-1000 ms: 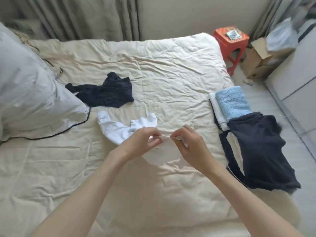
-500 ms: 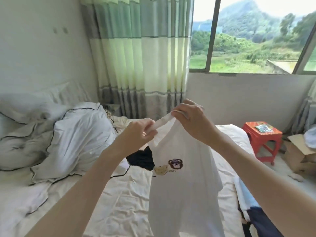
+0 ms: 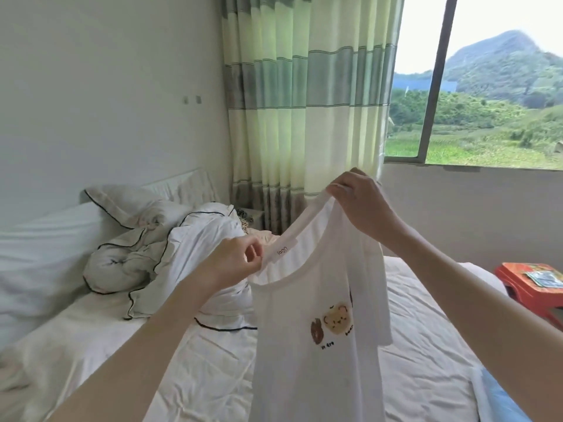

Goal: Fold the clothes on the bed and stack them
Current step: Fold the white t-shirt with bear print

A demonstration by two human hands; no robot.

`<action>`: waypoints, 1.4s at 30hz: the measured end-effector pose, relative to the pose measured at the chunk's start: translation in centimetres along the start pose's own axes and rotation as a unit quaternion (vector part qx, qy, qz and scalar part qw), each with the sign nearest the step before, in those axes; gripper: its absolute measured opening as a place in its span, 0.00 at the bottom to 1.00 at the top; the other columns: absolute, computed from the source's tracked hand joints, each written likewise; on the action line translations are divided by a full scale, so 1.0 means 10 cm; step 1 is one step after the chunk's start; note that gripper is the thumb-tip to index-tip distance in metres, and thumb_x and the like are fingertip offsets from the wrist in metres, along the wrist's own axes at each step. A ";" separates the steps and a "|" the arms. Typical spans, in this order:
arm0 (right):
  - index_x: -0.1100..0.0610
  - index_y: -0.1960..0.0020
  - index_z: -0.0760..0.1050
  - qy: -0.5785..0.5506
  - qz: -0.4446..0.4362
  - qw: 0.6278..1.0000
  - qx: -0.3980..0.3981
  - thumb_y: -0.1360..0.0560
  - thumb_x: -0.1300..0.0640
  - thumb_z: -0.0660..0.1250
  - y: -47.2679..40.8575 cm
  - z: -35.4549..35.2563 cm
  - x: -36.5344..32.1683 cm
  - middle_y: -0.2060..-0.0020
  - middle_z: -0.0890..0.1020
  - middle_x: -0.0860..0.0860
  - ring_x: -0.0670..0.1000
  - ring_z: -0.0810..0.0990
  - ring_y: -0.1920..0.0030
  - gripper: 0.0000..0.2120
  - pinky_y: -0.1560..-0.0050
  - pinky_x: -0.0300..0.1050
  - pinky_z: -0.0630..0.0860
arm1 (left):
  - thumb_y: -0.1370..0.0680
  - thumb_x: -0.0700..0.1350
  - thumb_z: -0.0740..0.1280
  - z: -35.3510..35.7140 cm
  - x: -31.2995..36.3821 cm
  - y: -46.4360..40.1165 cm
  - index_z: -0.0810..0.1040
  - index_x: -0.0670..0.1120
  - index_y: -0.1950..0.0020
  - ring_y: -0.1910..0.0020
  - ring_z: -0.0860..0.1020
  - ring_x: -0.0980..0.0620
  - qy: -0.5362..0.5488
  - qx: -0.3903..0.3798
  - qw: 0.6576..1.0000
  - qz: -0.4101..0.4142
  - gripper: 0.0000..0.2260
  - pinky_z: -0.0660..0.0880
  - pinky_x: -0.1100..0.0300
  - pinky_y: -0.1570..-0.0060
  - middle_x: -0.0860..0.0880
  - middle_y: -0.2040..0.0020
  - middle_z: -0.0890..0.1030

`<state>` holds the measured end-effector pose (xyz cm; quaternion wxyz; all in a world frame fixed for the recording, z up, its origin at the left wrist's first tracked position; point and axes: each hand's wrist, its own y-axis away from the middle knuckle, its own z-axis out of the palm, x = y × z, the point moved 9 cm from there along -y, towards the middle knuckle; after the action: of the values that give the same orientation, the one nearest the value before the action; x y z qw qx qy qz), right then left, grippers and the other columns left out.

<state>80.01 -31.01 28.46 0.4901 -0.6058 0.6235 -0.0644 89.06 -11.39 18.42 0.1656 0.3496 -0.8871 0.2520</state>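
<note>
1. a person holds a white sleeveless cotton top with a bear print (image 3: 316,345) up in the air above the cream-sheeted bed (image 3: 213,360), the garment hanging free between the two raised arms.
2. the left hand (image 3: 236,261) pinches the neckline of the top beside its sewn-in label, fingers curled onto the fabric; the right hand (image 3: 359,205) grips a shoulder strap higher up, closed round it.
3. the grips sit at uneven heights on the top, so it hangs skewed; laid down like this, it would likely fold crooked.
4. the left-hand pinch on the top looks light; a shake to straighten the cloth could pull the neckline loose, dropping that side onto the bed.
5. the second strap, just below the right hand, hangs twisted against the top's front; it may get trapped inside a fold.
6. a rumpled white duvet with dark piping (image 3: 158,254) lies just beyond the top on the left-hand side; lowering the top too far that way would leave no flat surface.
</note>
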 end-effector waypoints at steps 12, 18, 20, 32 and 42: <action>0.62 0.54 0.80 -0.021 -0.056 0.998 -0.011 0.23 0.61 0.64 -0.12 0.36 -0.67 0.58 0.74 0.48 0.48 0.73 0.57 0.08 0.60 0.22 0.63 | 0.25 0.50 0.70 -0.04 -0.43 0.19 0.71 0.58 0.48 0.50 0.74 0.64 0.118 0.037 0.992 0.000 0.10 0.69 0.69 0.51 0.60 0.52 0.76; 0.62 0.54 0.80 -0.029 -0.051 0.998 -0.016 0.23 0.61 0.64 -0.17 0.53 -0.77 0.57 0.75 0.49 0.48 0.73 0.57 0.08 0.60 0.22 0.63 | 0.29 0.56 0.72 0.22 -0.55 0.26 0.81 0.54 0.49 0.57 0.80 0.55 0.151 -0.105 0.982 -0.043 0.11 0.75 0.61 0.53 0.55 0.56 0.82; 0.62 0.53 0.80 -0.023 -0.044 0.999 -0.018 0.23 0.60 0.63 -0.18 0.58 -0.73 0.58 0.74 0.48 0.48 0.73 0.57 0.08 0.61 0.22 0.63 | 0.26 0.48 0.71 0.30 -0.68 0.32 0.81 0.48 0.56 0.56 0.79 0.52 0.120 -0.093 0.987 -0.052 0.05 0.75 0.56 0.51 0.51 0.58 0.81; 0.58 0.51 0.73 0.071 -0.011 0.995 -0.075 0.19 0.56 0.57 -0.15 0.79 -0.06 0.59 0.80 0.58 0.60 0.77 0.56 0.09 0.59 0.44 0.70 | 0.22 0.36 0.62 -0.44 -1.62 0.45 0.74 0.46 0.59 0.65 0.68 0.52 0.314 0.150 0.906 -0.241 0.08 0.65 0.59 0.65 0.47 0.63 0.71; 0.58 0.56 0.72 0.031 0.037 0.997 -0.064 0.19 0.55 0.58 0.11 0.82 0.27 0.69 0.73 0.46 0.54 0.72 0.63 0.10 0.61 0.46 0.67 | 0.26 0.45 0.69 -1.02 -1.24 0.38 0.78 0.46 0.54 0.64 0.68 0.50 0.287 0.131 0.940 -0.128 0.04 0.66 0.60 0.61 0.42 0.62 0.71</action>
<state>85.46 -28.72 22.13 0.4324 -0.6099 0.6636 -0.0247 96.24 3.37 19.68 0.3968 0.3912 -0.7090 0.4322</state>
